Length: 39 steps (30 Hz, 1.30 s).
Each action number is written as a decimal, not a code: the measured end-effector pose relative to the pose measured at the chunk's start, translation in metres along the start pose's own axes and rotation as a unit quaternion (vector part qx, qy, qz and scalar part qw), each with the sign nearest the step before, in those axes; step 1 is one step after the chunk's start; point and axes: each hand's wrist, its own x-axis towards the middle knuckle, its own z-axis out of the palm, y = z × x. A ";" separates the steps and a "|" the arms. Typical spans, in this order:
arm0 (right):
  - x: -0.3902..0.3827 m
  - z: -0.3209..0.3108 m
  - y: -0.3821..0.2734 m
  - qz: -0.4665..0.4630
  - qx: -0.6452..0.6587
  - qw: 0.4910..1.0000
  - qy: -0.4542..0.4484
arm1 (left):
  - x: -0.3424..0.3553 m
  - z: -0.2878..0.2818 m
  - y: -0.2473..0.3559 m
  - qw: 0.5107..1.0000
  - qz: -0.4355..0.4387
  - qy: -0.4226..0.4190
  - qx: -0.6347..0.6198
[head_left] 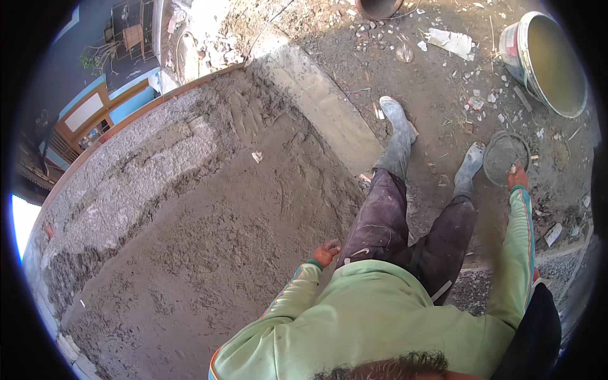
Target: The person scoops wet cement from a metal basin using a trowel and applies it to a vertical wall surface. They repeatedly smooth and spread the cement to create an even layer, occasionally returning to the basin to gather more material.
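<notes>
My right hand point(517, 177) is closed on the near rim of a round, dark bucket point(505, 134) beside my right boot. What looks like grey mortar fills the bucket. Close by my left thigh, my left hand point(327, 253) is held low with its fingers loosely apart and nothing in it. To my left spreads a wide bed of wet grey mortar point(234, 221), rough and lumpy, with a smoother patch toward the far end. A small pale chip point(257, 156) lies on it.
A flat grey board or slab point(316, 98) borders the mortar. At the far right stands a white bucket point(527, 57) of murky water. Another round vessel point(378, 7) sits at the top edge. Stones and a torn pale sheet point(451, 43) litter the dirt. Gravel point(474, 292) lies behind my legs.
</notes>
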 end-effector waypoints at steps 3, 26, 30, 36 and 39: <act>0.054 0.019 0.044 -0.053 0.077 0.995 -0.047 | 0.001 0.051 -0.008 0.993 0.012 -0.028 -0.113; -0.170 0.025 -0.493 -0.280 -0.407 0.853 -0.170 | 0.112 -0.067 -0.013 0.852 0.119 0.062 -0.507; -0.152 0.052 -0.605 -0.332 -0.461 0.806 -0.168 | 0.048 -0.224 0.025 0.824 0.205 0.222 -0.478; -0.161 0.103 -0.761 -0.400 -0.529 0.745 -0.076 | -0.082 -0.505 0.002 0.764 0.199 0.606 0.094; -0.137 0.124 -0.826 -0.432 -0.553 0.707 -0.088 | -0.111 -0.647 -0.013 0.618 0.128 0.685 0.364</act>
